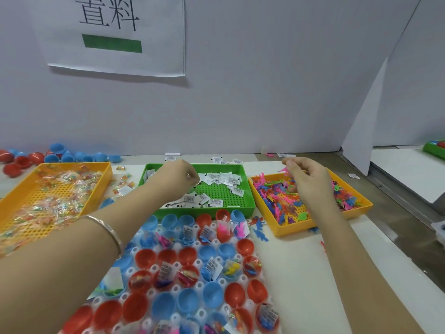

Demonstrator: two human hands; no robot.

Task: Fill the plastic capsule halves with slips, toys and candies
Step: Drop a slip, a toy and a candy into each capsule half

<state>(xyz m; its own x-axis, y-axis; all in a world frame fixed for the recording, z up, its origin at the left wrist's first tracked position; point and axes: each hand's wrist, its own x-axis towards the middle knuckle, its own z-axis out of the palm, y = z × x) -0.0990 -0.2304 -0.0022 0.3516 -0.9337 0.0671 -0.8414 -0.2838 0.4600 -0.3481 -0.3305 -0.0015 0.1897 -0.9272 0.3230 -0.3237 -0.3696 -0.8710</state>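
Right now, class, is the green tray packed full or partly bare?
Partly bare: the green tray shows open mesh floor between scattered slips.

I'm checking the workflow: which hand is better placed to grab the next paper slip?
The left hand: it is right over the slips in the green tray, while the right hand is over the toy tray, pinching a pink toy.

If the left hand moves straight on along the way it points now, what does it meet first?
Probably the white paper slips in the green perforated plastic tray, just beyond the left hand; height is unclear, so it might pass over them.
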